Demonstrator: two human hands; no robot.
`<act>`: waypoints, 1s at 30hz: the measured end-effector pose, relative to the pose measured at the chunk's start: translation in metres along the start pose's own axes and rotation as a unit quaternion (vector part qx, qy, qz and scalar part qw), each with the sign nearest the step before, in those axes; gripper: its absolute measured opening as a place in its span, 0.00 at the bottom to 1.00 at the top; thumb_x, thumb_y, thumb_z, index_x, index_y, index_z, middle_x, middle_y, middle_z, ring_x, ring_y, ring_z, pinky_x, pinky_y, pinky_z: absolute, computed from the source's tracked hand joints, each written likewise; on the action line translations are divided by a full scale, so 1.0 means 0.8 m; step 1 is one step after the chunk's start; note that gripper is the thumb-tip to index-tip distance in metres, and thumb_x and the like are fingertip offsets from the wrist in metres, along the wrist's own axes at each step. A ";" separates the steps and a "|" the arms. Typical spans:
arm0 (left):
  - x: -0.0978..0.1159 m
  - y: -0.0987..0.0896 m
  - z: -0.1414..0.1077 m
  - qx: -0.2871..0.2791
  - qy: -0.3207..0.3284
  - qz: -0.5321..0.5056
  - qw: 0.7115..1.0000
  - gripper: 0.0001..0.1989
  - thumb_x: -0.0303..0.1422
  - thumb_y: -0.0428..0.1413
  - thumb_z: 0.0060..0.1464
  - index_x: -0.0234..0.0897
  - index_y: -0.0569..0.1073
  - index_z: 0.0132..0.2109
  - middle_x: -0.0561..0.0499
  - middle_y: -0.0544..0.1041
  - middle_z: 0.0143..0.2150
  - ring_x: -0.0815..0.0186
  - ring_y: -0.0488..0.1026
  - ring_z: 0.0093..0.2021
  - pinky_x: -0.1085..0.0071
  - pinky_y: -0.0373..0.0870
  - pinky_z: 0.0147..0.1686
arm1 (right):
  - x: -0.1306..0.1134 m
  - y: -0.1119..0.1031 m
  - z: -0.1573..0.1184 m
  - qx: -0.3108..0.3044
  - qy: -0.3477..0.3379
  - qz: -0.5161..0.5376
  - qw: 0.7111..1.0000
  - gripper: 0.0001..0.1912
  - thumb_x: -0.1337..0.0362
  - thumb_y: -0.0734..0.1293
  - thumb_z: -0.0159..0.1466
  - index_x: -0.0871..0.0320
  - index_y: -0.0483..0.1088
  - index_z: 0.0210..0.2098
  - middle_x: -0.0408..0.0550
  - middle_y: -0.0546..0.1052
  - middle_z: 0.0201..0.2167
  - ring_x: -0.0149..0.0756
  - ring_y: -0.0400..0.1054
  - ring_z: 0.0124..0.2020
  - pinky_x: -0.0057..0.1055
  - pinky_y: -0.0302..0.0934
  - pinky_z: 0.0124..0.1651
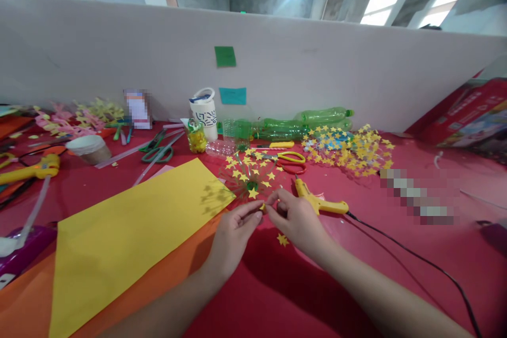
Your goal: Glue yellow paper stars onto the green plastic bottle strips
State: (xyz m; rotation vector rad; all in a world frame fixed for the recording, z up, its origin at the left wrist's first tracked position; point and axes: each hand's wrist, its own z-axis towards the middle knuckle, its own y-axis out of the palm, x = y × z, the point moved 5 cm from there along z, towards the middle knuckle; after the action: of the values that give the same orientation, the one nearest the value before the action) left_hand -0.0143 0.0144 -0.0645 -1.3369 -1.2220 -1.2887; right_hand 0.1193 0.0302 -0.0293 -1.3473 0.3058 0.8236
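Observation:
My left hand [233, 229] and my right hand [293, 216] meet over the red table, fingertips pinched together on a small yellow paper star [263, 206]. Most of that star is covered by the fingers. Just beyond them stands a cut green plastic bottle piece [252, 186], its strips fanned out and tipped with yellow stars. A few loose yellow stars [282, 240] lie below my right hand. To the right of that hand a yellow hot glue gun [322, 205] rests on its side, its black cord trailing towards me.
Yellow paper [142, 243] over orange paper covers the left front. Behind lie red-and-yellow scissors [292, 158], a yellow utility knife [281, 145], green scissors [158, 154] and green bottles [285, 128]. A second star-tipped bunch [352, 150] sits back right; a white cup [89, 149] is left.

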 end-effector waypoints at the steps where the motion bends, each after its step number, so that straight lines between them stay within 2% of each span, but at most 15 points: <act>1: 0.001 0.000 0.000 0.000 0.004 0.002 1.000 0.17 0.35 0.54 0.52 0.37 0.73 0.48 0.46 0.75 0.48 0.60 0.72 0.46 0.66 0.66 0.48 | 0.000 0.000 0.000 0.000 -0.001 0.001 1.000 0.01 0.65 0.61 0.58 0.55 0.63 0.30 0.34 0.58 0.12 0.26 0.52 0.15 0.22 0.42 0.20; 13: 0.001 -0.002 0.002 0.012 -0.004 0.005 1.000 0.15 0.35 0.55 0.51 0.38 0.74 0.46 0.47 0.77 0.45 0.61 0.73 0.44 0.68 0.67 0.47 | -0.002 -0.003 -0.004 0.015 -0.024 -0.039 0.999 0.04 0.64 0.60 0.59 0.56 0.65 0.34 0.35 0.62 0.13 0.27 0.54 0.14 0.23 0.44 0.20; 15: -0.002 -0.004 0.002 0.014 -0.013 -0.010 1.000 0.16 0.36 0.55 0.50 0.37 0.74 0.47 0.47 0.77 0.44 0.61 0.74 0.42 0.67 0.67 0.46 | -0.002 -0.008 -0.009 0.034 -0.060 -0.064 0.996 0.08 0.63 0.59 0.61 0.58 0.66 0.37 0.36 0.65 0.14 0.27 0.56 0.15 0.23 0.46 0.21; 17: -0.005 -0.005 0.002 0.018 -0.020 -0.026 0.999 0.17 0.36 0.55 0.50 0.36 0.73 0.47 0.46 0.77 0.45 0.61 0.75 0.41 0.65 0.68 0.46 | -0.005 -0.010 -0.017 0.038 -0.138 -0.101 0.985 0.11 0.65 0.57 0.63 0.58 0.68 0.41 0.40 0.69 0.16 0.27 0.59 0.17 0.25 0.48 0.23; 19: -0.005 -0.004 0.002 0.015 -0.021 -0.040 0.999 0.17 0.36 0.56 0.50 0.36 0.73 0.47 0.45 0.77 0.46 0.61 0.74 0.42 0.65 0.67 0.47 | -0.006 -0.007 -0.025 0.020 -0.221 -0.149 0.964 0.14 0.66 0.56 0.64 0.58 0.69 0.44 0.43 0.72 0.19 0.28 0.62 0.18 0.26 0.49 0.25; 21: -0.005 -0.003 0.002 0.012 -0.025 -0.052 0.998 0.17 0.35 0.56 0.49 0.36 0.73 0.47 0.45 0.76 0.47 0.61 0.74 0.43 0.65 0.67 0.48 | -0.005 -0.002 -0.028 0.002 -0.261 -0.193 0.946 0.15 0.67 0.55 0.64 0.59 0.68 0.47 0.45 0.73 0.20 0.29 0.63 0.19 0.28 0.48 0.25; 25: -0.002 -0.002 0.002 0.023 -0.041 -0.061 0.997 0.16 0.33 0.57 0.48 0.35 0.74 0.46 0.46 0.77 0.46 0.62 0.75 0.42 0.65 0.68 0.48 | -0.002 0.002 -0.026 -0.011 -0.255 -0.223 0.941 0.16 0.66 0.55 0.65 0.60 0.69 0.48 0.46 0.73 0.20 0.30 0.64 0.19 0.28 0.49 0.25; 30: 0.000 -0.002 0.002 0.028 -0.037 -0.066 0.997 0.15 0.32 0.57 0.47 0.36 0.75 0.44 0.46 0.77 0.45 0.62 0.75 0.41 0.65 0.68 0.47 | -0.004 0.004 -0.026 -0.017 -0.251 -0.211 0.944 0.16 0.66 0.55 0.65 0.61 0.68 0.48 0.47 0.74 0.20 0.31 0.64 0.20 0.27 0.51 0.25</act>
State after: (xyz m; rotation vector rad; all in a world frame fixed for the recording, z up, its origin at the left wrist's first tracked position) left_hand -0.0156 0.0160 -0.0645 -1.2910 -1.4072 -1.2961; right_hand 0.1203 0.0096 -0.0345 -1.1287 -0.3892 0.7749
